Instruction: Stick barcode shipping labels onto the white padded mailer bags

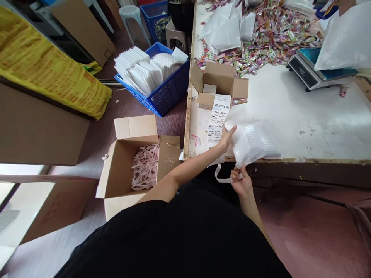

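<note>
While one end of a white padded pouch (256, 141) is gripped by the left hand (227, 138), a loose white strip (224, 180) is pinched in the right hand's (242, 182) fingers, just off the near edge of the table (290, 119). The pouch is laid along that edge of the table. On the table's left part, printed labels (218, 112) are draped from a small carton (218, 71). Colourful packets (274, 46) are heaped toward the table's far side; left of the table, pink paper shreds (145, 166) are held in an open box (117, 170).
</note>
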Motion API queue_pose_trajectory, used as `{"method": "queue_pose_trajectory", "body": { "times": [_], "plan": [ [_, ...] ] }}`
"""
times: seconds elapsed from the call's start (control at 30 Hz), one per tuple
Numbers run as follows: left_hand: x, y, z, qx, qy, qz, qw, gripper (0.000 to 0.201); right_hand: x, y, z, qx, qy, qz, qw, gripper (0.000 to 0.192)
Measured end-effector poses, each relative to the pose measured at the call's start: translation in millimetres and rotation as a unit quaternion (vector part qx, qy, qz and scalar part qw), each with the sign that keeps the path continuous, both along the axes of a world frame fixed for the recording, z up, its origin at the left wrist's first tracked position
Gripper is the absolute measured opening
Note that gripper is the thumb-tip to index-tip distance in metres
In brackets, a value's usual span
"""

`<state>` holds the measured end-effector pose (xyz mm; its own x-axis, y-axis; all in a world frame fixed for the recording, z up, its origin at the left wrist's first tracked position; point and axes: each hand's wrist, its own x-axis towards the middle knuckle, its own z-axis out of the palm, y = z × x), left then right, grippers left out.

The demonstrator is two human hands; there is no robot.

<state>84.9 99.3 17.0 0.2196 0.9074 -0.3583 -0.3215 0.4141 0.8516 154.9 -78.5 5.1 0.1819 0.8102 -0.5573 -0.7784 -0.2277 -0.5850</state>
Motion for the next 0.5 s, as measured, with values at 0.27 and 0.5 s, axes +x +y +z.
{"method": "queue_pose_trajectory", "body": {
  "times": [0.27,0.5],
  "plan": [
    [-111.0,-127.7,12.0,0.101,0.054,-0.147,0.982,0.065,-29.9,-27.8,22.8,-0.028,0.016,0.13,0.991,0.029],
    [-179.2,-149.5,19.6,0.023,0.084,-0.274,0.958,0.034,-107.9,47.2,53.2,0.13,-0.228,0.214,0.941,0.036]
  ]
}}
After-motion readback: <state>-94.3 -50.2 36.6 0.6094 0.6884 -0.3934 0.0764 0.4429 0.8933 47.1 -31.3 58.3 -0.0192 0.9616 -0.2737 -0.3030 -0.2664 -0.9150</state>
